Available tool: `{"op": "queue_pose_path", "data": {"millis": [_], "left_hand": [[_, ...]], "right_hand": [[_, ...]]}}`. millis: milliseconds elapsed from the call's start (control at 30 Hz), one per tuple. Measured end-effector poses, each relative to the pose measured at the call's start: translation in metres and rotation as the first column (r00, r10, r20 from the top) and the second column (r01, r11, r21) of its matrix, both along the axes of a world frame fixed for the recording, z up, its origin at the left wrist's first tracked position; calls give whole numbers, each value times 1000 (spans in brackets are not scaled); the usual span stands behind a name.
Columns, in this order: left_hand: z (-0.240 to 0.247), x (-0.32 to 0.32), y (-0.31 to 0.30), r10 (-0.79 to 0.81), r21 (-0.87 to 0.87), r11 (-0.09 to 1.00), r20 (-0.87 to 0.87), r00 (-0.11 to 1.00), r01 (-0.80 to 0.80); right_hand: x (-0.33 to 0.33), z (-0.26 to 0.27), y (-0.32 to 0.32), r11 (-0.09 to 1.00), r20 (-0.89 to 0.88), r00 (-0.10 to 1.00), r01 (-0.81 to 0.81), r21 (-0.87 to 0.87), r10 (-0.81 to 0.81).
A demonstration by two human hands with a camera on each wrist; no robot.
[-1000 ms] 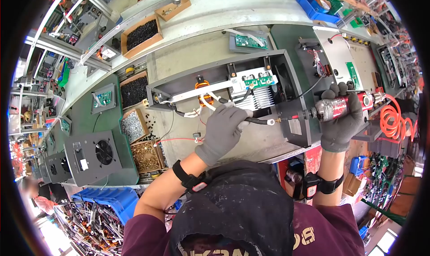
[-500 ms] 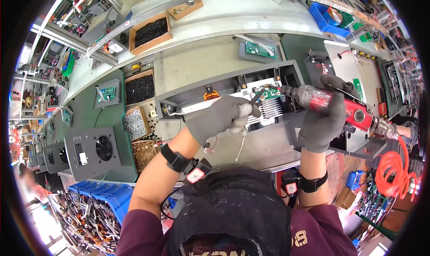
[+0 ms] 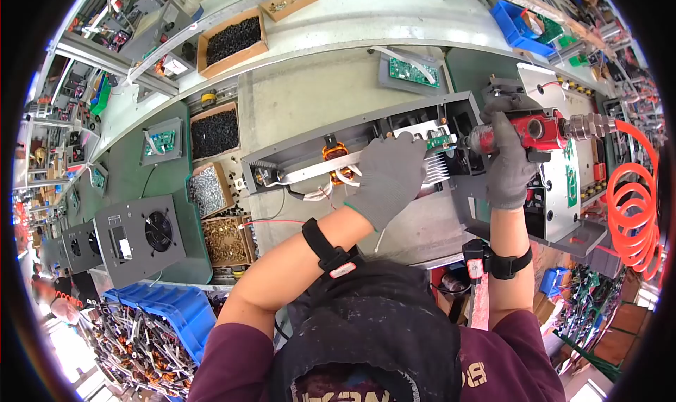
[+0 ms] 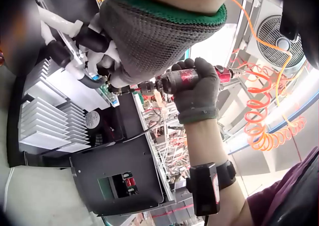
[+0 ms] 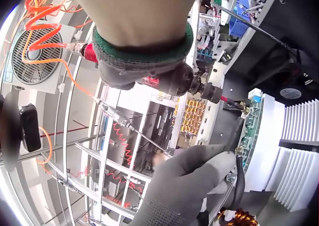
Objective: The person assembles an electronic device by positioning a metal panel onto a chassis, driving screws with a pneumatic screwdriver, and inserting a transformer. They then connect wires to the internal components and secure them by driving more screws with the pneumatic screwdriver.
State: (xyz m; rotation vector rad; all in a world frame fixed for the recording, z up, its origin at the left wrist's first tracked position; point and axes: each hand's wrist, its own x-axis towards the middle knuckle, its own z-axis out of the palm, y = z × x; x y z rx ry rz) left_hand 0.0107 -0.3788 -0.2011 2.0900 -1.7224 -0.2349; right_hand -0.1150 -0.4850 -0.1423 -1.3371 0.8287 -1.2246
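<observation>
A long dark metal case holds a copper-wound coil, white finned heat sinks and a green circuit board. My gloved left hand reaches over the case; in the right wrist view its thumb and forefinger pinch a black cable beside the board. My right hand grips a red air screwdriver, held level, its bit at a terminal at the board's end. A coiled red hose runs from the tool's back.
Boxes of black parts, silver screws and brass parts stand left of the case. A fan panel lies further left, above a blue bin. Another circuit board lies behind the case; an opened unit is at right.
The cable end has moved from in front of the case to the circuit board. My right hand has brought the screwdriver left and up to the board. My left hand has moved right since the middle frame.
</observation>
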Motion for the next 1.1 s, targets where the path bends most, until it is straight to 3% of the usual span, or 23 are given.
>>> {"op": "queue_pose_path", "data": {"millis": [167, 233, 333, 400, 433, 600, 700, 733, 800, 867, 933, 1000, 1067, 1100], "left_hand": [[-4, -5, 1, -33, 30, 999, -22, 999, 33], [-7, -7, 12, -172, -20, 985, 81, 982, 174], [-13, -6, 19, -251, -16, 965, 214, 944, 260], [-13, -7, 17, -277, 48, 960, 272, 922, 275], [-13, -8, 15, -302, 108, 953, 327, 896, 282], [-12, -11, 18, -275, 97, 961, 279, 920, 258], [-15, -13, 20, -249, 83, 968, 263, 932, 235], [-17, -13, 21, -246, 63, 969, 249, 937, 238], [-17, -14, 22, -213, 71, 977, 264, 941, 201], [-11, -14, 22, -249, 133, 966, 224, 942, 223], [-11, -12, 23, -262, 195, 956, 217, 940, 221], [-13, -7, 29, -214, 68, 976, 150, 965, 206], [-9, 0, 47, -212, 44, 977, 109, 971, 208], [-4, 6, 64, -227, -112, 965, 100, 969, 238]], "right_hand": [[4, -2, -6, 993, -9, 1000, -5, -118, 4], [9, 0, -5, 992, 20, 1000, -12, -127, 15], [16, 13, -1, 994, 18, 996, -88, -63, 89], [18, 16, -4, 974, -112, 977, -193, -116, 180], [19, -2, -15, 952, -162, 986, -91, -291, 45], [22, 2, 1, 967, -98, 984, -165, -192, 148], [14, -2, -4, 954, -221, 963, -206, -220, 157], [12, 1, -2, 967, -187, 958, -237, -91, 217], [9, 2, -3, 967, -118, 963, -250, -53, 243], [4, -8, -11, 975, -173, 972, -182, -128, 159], [0, -4, -11, 950, -118, 957, -280, -141, 265], [-5, -2, -14, 947, -126, 944, -315, -58, 306], [-5, 1, -14, 941, -154, 943, -315, -122, 296], [-5, 0, -13, 951, -130, 954, -286, -120, 270]]}}
